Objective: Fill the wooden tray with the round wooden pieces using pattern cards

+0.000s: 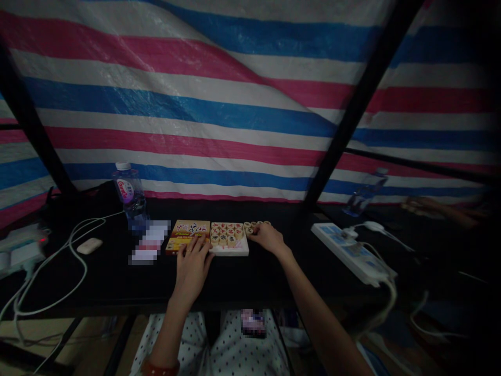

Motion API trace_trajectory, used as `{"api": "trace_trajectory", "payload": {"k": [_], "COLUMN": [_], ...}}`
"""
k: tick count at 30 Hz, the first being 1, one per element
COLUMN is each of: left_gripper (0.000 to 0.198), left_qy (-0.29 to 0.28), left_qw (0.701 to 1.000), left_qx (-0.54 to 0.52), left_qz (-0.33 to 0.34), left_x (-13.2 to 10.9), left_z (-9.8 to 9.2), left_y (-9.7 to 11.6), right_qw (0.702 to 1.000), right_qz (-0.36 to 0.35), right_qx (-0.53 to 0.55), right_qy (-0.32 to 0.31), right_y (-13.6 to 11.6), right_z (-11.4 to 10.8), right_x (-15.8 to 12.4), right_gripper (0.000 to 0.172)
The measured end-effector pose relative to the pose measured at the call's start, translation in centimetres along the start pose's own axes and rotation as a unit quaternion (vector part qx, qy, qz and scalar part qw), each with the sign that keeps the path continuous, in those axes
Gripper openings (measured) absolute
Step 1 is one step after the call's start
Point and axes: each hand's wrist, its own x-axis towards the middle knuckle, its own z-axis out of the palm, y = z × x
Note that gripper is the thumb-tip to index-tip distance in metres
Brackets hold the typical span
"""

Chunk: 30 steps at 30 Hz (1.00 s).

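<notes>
A white box (230, 251) of Chinese chess pieces (230, 239) stands in the middle of the black table. Rows of round wooden pieces with red and black characters fill part of it. Against its left side lies the printed box lid (180, 236). My left hand (195, 261) rests on the lid with its fingers stretched out, the tips near the box edge. Just right of the box, a few more round pieces (261, 223) sit on the table. My right hand (267, 239) is there, its fingers closed at a chess piece (249, 230); the fingers partly hide the pieces.
A water bottle (131, 198) stands behind a blurred-out paper (151, 243) on the left. Near it are a small white case (90, 245) and looping white cables (84, 261). A power strip (348, 253) and another bottle (366, 193) are on the right, with another person's arm (446, 206) beyond.
</notes>
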Motion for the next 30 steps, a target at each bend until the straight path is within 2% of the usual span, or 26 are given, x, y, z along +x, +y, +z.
{"api": "trace_trajectory", "payload": {"k": [4,8,12,14,16,19,24,30], "left_gripper": [0.024,0.023,0.024,0.025,0.025,0.026,0.028,0.029], "left_qy": [0.002,0.001,-0.004,-0.007,-0.009,-0.012,-0.014,-0.017], "left_qw": [1.000,1.000,1.000,1.000,1.000,1.000,1.000,1.000], "left_qx": [-0.001,-0.003,0.003,-0.001,-0.008,-0.016,-0.011,-0.007], "left_qz": [-0.003,0.001,0.000,0.002,0.000,-0.007,-0.010,-0.008], "left_x": [0.0,0.0,0.0,0.0,-0.1,-0.1,-0.1,-0.3], "left_z": [0.1,0.2,0.2,0.2,0.2,0.4,0.7,0.7], "left_y": [0.0,0.1,0.2,0.2,0.2,0.3,0.5,0.6], "right_qw": [1.000,1.000,0.994,0.986,0.982,0.985,0.989,0.987], "right_qz": [0.005,-0.005,-0.105,-0.159,-0.182,-0.169,-0.146,-0.137], "right_qx": [0.000,-0.008,0.030,0.045,0.040,0.009,-0.013,0.078], "right_qy": [0.003,0.006,0.019,0.009,-0.007,-0.022,0.001,0.017], "right_y": [-0.3,-1.0,-2.4,-3.3,-4.2,-5.4,-6.4,-5.0], "right_z": [-0.4,-1.6,-2.3,-2.0,-1.4,-0.4,0.7,0.0], "right_x": [-0.1,-0.6,-0.9,-1.0,-1.2,-1.7,-2.7,-2.6], "right_gripper": [0.025,0.018,0.018,0.015,0.014,0.018,0.020,0.020]}}
